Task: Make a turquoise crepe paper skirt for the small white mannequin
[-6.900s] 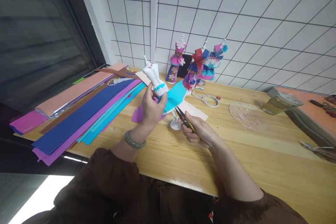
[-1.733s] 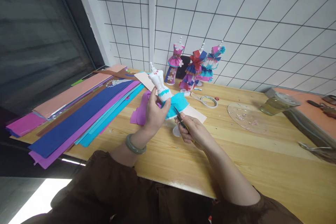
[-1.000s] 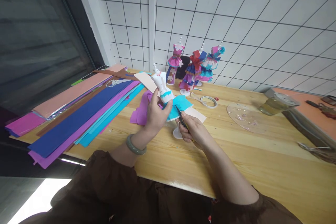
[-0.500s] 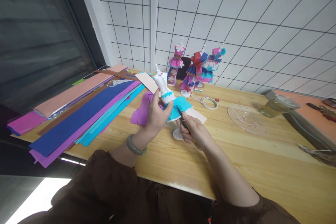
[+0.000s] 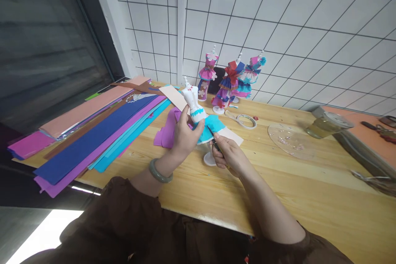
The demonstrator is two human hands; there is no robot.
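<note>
A small white mannequin [image 5: 191, 98] on a round stand leans slightly, with a turquoise band at its waist and a turquoise skirt [image 5: 216, 123] below. My left hand [image 5: 186, 134] grips the mannequin around its waist and the top of the skirt. In my right hand [image 5: 227, 152] are dark-bladed scissors [image 5: 215, 142], their tips against the skirt's front. Behind my left hand lies purple paper [image 5: 168, 130]. A pale strip [image 5: 230, 135] shows beyond the skirt, and another pale strip [image 5: 175, 98] lies behind the mannequin.
Long coloured paper sheets [image 5: 95, 138] cover the table's left side. Several dressed mannequins [image 5: 229, 82] stand at the back wall. A tape roll [image 5: 246, 121], a clear plate [image 5: 289, 141] with small pieces, and a cup [image 5: 328, 126] of yellowish liquid are to the right.
The scissors' blades have shifted slightly and appear closer together against the skirt. The mannequin has moved very little, and my left hand keeps its grip.
</note>
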